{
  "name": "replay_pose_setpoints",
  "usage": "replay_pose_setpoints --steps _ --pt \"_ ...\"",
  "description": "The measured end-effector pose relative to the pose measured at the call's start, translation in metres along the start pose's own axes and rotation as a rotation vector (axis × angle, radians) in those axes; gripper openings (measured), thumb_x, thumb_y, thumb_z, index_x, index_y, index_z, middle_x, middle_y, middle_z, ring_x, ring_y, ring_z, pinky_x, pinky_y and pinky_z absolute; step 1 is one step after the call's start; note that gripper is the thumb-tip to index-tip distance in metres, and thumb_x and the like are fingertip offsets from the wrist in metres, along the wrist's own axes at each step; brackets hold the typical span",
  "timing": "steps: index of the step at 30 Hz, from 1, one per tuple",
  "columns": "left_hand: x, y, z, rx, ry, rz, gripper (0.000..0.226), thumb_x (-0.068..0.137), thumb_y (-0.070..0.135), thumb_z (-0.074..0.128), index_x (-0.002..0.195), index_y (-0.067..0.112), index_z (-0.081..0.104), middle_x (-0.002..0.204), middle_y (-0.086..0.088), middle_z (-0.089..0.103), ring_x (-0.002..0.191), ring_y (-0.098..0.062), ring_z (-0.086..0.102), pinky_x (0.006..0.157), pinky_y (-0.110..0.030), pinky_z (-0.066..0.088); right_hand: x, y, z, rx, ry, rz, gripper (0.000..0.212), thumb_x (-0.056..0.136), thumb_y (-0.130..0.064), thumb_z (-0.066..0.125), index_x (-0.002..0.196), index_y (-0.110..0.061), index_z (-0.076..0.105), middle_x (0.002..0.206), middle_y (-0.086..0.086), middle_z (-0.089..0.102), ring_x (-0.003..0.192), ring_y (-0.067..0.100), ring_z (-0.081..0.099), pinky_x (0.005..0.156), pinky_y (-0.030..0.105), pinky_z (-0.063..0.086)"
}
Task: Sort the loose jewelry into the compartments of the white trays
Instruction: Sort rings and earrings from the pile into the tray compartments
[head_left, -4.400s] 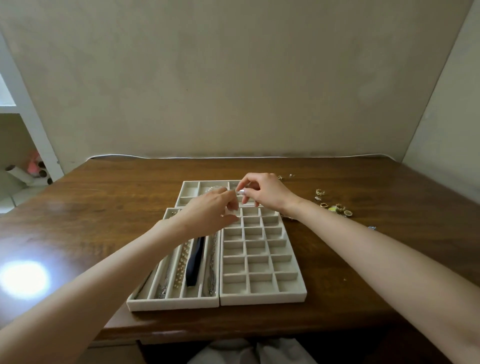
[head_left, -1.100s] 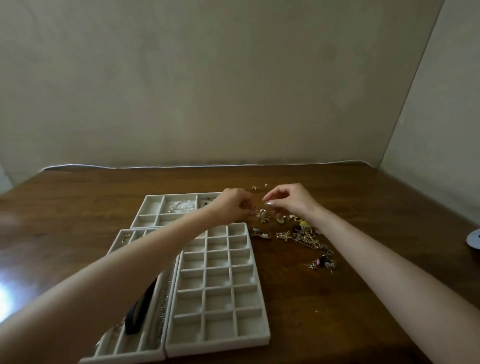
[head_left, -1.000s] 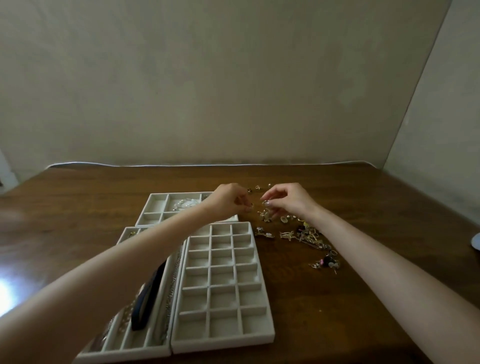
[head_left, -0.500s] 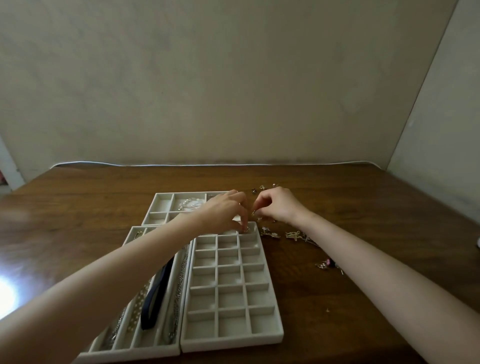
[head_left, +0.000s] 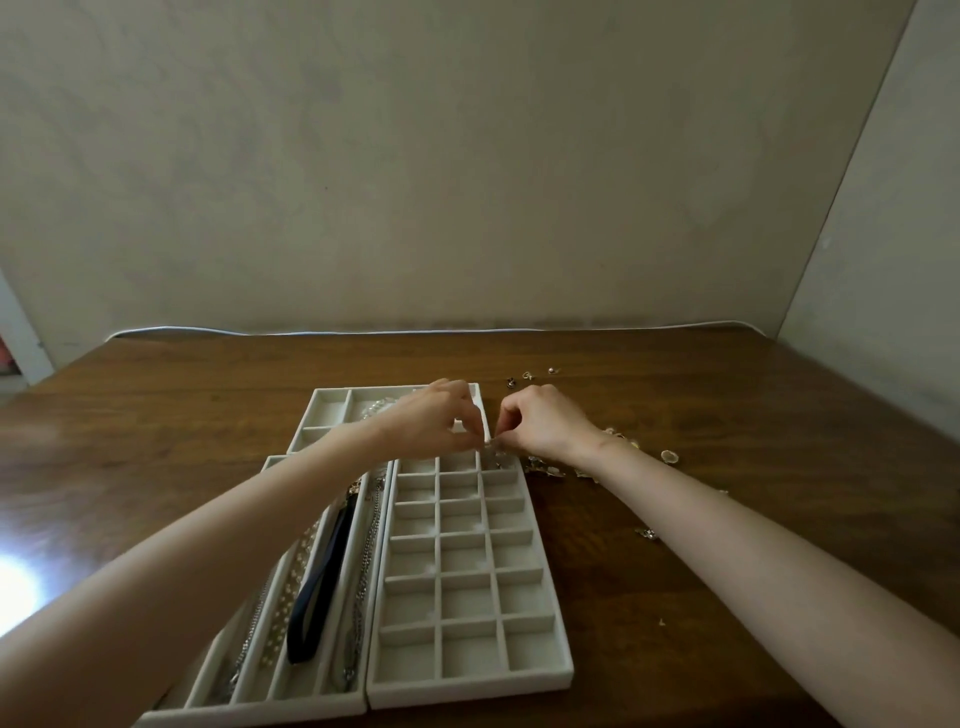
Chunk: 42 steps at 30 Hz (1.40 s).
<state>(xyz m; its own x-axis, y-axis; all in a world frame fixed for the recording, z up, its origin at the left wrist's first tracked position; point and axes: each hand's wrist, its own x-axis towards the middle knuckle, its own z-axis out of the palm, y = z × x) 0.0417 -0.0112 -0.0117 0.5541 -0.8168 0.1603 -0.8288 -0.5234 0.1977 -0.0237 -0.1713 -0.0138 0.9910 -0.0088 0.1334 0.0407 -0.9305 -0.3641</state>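
Head view: only cam, looking fwd and down over both my forearms.
L hand: fingers curled, thumb + fingertips pinched on a small piece. The hand hovers over the near-R part of the back tray.
R hand: knuckles up, fingers curled in, tips meeting my L tips on the same small piece, so both grips are clamped on it.
Small piece: shiny, too tiny to tell what kind. I hold it just above the far-R corner cell of the grid tray.
Grid tray: white, 3 cols of small cells, nearest me. Far row partly hidden by my hands.
Slot tray: white, touching the grid tray's L side. Long slots hold a blue strap, chains and a beaded strand. My L forearm covers part.
Back tray: white, bigger cells, behind the other two. A pale beaded item sits in one cell, mostly behind my L hand.
Loose jewelry: gold/silver bits on the table just R of the grid tray, partly under my R wrist. A back cluster lies further off, a stray bit nearer me.
Bkgd: white cable along the table's far edge, plain wall behind.
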Motion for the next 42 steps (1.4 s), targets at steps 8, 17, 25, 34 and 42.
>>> replay_pose_setpoints --steps 8,17,25,34,42 --pt "-0.002 0.001 -0.001 -0.07 0.156 0.002 0.015 0.087 0.024 0.061 0.094 0.014 0.069 0.087 0.006 0.046 0.081 -0.009 0.041 0.072 -0.024 0.038 -0.002 -0.015 -0.002 -0.289 -0.031 -0.096 0.007 0.085 -0.016 0.059 0.082 -0.012 0.064 0.086 0.005 0.065 0.082 0.022 0.062 0.067 0.029 0.042" --pt "-0.004 0.0 0.0 -0.076 0.16 -0.008 0.013 0.087 0.025 0.06 0.092 0.016 0.068 0.086 0.007 0.046 0.081 -0.009 0.042 0.073 -0.03 0.043 -0.004 -0.009 -0.014 -0.197 -0.088 -0.112 0.017 0.089 -0.026 0.06 0.1 -0.025 0.073 0.102 -0.007 0.068 0.094 0.011 0.059 0.079 0.027 0.046" --pt "-0.002 0.005 -0.001 -0.081 0.09 -0.003 0.016 0.087 0.017 0.056 0.097 0.02 0.069 0.093 0.004 0.049 0.088 -0.009 0.044 0.077 -0.029 0.044 -0.008 0.0 -0.025 -0.076 -0.089 -0.138 0.026 0.09 -0.016 0.052 0.1 -0.027 0.074 0.104 -0.007 0.071 0.096 0.009 0.061 0.089 0.03 0.048" --pt "0.013 0.025 0.009 -0.079 0.076 0.044 0.017 0.088 0.021 0.057 0.102 0.016 0.066 0.1 0.0 0.055 0.087 -0.008 0.047 0.076 -0.024 0.044 -0.014 0.038 -0.034 0.024 -0.075 0.008 0.014 0.086 -0.02 0.065 0.093 -0.027 0.074 0.092 -0.006 0.07 0.087 0.009 0.062 0.085 0.036 0.052" --pt "0.036 0.044 0.029 0.034 0.022 0.014 0.027 0.083 0.042 0.062 0.099 0.021 0.06 0.105 0.003 0.054 0.1 -0.012 0.046 0.083 -0.03 0.039 -0.028 0.064 -0.038 -0.173 -0.26 0.078 0.033 0.072 -0.04 0.078 0.101 -0.031 0.066 0.102 -0.01 0.056 0.097 0.009 0.051 0.08 0.031 0.047"
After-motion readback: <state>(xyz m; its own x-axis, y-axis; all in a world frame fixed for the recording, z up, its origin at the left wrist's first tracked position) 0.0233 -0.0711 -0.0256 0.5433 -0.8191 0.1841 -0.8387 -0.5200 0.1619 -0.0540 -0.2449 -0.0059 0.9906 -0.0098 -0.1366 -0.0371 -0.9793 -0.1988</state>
